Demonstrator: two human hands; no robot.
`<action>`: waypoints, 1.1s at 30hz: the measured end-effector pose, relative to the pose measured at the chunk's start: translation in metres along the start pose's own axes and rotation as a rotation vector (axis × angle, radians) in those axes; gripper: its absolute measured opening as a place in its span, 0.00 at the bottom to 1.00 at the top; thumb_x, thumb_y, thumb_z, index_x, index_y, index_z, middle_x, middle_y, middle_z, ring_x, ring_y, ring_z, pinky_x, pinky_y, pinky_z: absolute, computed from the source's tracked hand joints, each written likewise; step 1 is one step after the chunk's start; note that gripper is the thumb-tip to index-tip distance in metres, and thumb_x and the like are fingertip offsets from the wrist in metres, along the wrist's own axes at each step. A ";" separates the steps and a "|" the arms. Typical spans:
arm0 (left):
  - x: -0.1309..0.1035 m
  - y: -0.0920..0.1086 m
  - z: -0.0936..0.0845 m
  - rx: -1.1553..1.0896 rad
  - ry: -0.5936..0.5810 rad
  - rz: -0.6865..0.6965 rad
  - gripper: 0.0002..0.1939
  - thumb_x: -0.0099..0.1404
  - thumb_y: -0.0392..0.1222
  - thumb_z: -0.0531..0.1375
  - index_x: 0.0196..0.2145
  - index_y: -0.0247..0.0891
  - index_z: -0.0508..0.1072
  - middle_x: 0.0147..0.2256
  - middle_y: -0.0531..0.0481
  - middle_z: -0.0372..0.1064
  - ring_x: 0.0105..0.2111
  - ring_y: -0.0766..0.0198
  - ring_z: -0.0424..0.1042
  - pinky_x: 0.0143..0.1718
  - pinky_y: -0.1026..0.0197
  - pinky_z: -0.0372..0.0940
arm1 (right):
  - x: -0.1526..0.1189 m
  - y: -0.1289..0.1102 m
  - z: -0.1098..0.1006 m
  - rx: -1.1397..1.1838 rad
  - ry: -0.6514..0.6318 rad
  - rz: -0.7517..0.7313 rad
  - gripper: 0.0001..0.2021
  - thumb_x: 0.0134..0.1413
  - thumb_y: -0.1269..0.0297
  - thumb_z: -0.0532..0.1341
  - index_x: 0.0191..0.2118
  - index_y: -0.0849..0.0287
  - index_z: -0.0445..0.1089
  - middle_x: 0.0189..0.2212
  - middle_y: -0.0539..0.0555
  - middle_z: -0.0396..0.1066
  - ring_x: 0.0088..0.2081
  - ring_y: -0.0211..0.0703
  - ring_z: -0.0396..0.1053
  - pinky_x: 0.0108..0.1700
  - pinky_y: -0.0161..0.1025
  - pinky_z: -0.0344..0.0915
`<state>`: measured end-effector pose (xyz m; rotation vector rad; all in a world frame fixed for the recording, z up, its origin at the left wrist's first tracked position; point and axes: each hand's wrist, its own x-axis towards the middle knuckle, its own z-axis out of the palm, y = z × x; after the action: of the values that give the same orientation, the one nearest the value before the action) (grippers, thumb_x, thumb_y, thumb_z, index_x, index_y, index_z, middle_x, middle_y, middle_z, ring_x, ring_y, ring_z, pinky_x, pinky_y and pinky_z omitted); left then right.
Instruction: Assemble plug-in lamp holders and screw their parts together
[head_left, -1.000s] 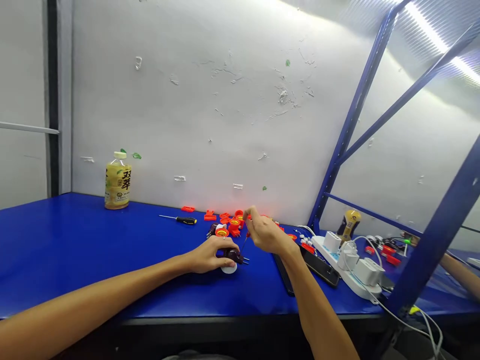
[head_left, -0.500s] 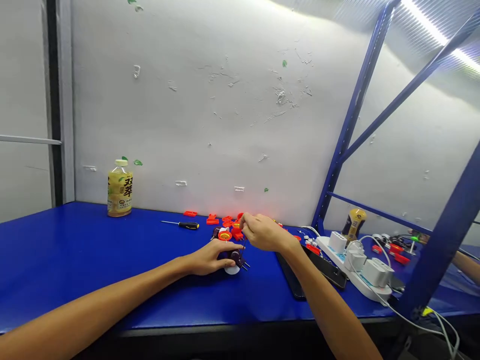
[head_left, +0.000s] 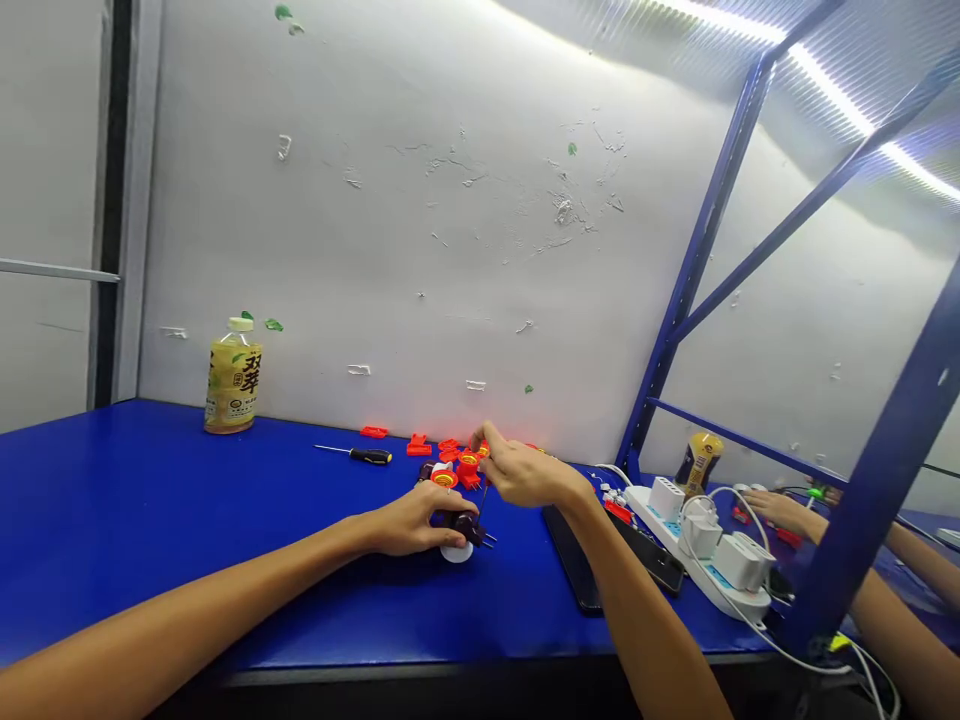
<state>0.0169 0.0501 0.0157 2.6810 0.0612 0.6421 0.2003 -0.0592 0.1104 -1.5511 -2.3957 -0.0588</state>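
My left hand (head_left: 416, 520) is closed around a dark purple two-pin plug (head_left: 466, 524) with a white round base, holding it low over the blue tabletop. Its metal pins point right. Just above it, my right hand (head_left: 517, 470) is pinched on what looks like a screwdriver (head_left: 484, 496); a thin shaft runs down to the plug, and the handle is hidden by the fingers. Behind my left hand stands an orange-red socket piece (head_left: 445, 478) with a yellow ring. More orange-red plastic parts (head_left: 419, 445) lie near the wall.
A black-handled screwdriver (head_left: 371, 456) and a drink bottle (head_left: 234, 376) are at left. Dark phones (head_left: 574, 565) lie beside my right forearm. A white power strip (head_left: 720, 575) with chargers and cables borders a blue post (head_left: 862, 500). Beyond it, another person's hand (head_left: 780, 508) reaches over small parts.
Both hands remain at the plug, with the thin shaft still upright against it. At the right, another person's hand and arms have come into view. The camera view has shifted slightly.
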 end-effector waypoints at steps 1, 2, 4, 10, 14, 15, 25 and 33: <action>0.000 -0.001 0.000 -0.007 0.001 0.002 0.19 0.65 0.54 0.62 0.46 0.39 0.78 0.35 0.48 0.76 0.33 0.62 0.69 0.36 0.63 0.61 | -0.001 0.001 0.000 0.014 0.012 0.006 0.12 0.62 0.72 0.49 0.51 0.57 0.56 0.27 0.48 0.67 0.29 0.40 0.65 0.31 0.34 0.57; -0.001 -0.002 0.000 -0.013 0.001 0.000 0.19 0.65 0.54 0.63 0.48 0.39 0.77 0.36 0.48 0.77 0.33 0.61 0.70 0.37 0.63 0.61 | -0.002 0.002 0.001 0.023 0.030 0.018 0.11 0.63 0.71 0.49 0.50 0.57 0.57 0.29 0.49 0.68 0.30 0.40 0.65 0.32 0.34 0.57; -0.002 -0.004 0.000 -0.009 0.000 -0.019 0.21 0.65 0.54 0.63 0.50 0.40 0.77 0.39 0.47 0.78 0.35 0.60 0.71 0.38 0.62 0.62 | -0.001 0.003 0.004 0.019 0.091 0.065 0.08 0.64 0.68 0.49 0.47 0.57 0.59 0.30 0.51 0.70 0.32 0.42 0.67 0.33 0.35 0.57; -0.002 -0.004 0.001 0.021 -0.017 -0.041 0.21 0.65 0.52 0.63 0.52 0.41 0.76 0.41 0.46 0.78 0.38 0.59 0.73 0.41 0.62 0.63 | 0.002 0.005 0.011 -0.092 0.154 0.158 0.11 0.69 0.60 0.48 0.47 0.59 0.63 0.33 0.56 0.73 0.34 0.45 0.71 0.35 0.37 0.56; -0.002 -0.002 0.000 0.013 -0.013 -0.022 0.18 0.65 0.51 0.63 0.48 0.40 0.77 0.34 0.49 0.76 0.32 0.62 0.71 0.34 0.64 0.61 | -0.007 0.001 0.005 -0.041 0.098 0.050 0.13 0.67 0.64 0.50 0.55 0.56 0.58 0.36 0.53 0.74 0.36 0.44 0.71 0.36 0.36 0.57; -0.002 -0.001 0.000 0.006 -0.014 -0.021 0.17 0.65 0.51 0.63 0.48 0.39 0.77 0.34 0.49 0.76 0.31 0.62 0.70 0.33 0.64 0.60 | -0.009 0.000 0.004 -0.024 0.083 0.038 0.14 0.67 0.64 0.51 0.55 0.56 0.56 0.36 0.53 0.74 0.36 0.44 0.71 0.35 0.36 0.57; -0.006 -0.007 0.001 0.002 0.004 -0.017 0.21 0.65 0.51 0.64 0.52 0.39 0.76 0.40 0.46 0.77 0.37 0.60 0.72 0.38 0.63 0.63 | 0.002 0.004 0.014 -0.088 0.156 0.149 0.12 0.70 0.60 0.47 0.44 0.60 0.63 0.32 0.57 0.72 0.34 0.46 0.70 0.35 0.38 0.56; -0.007 -0.004 0.000 0.025 -0.011 -0.023 0.19 0.65 0.50 0.64 0.50 0.39 0.76 0.38 0.47 0.76 0.36 0.60 0.72 0.38 0.63 0.62 | -0.013 0.012 0.006 0.156 0.056 0.011 0.13 0.66 0.65 0.50 0.55 0.57 0.55 0.34 0.53 0.70 0.34 0.44 0.67 0.37 0.38 0.61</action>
<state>0.0107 0.0531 0.0104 2.7038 0.0975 0.6236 0.2146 -0.0648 0.1002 -1.4721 -2.2889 0.0835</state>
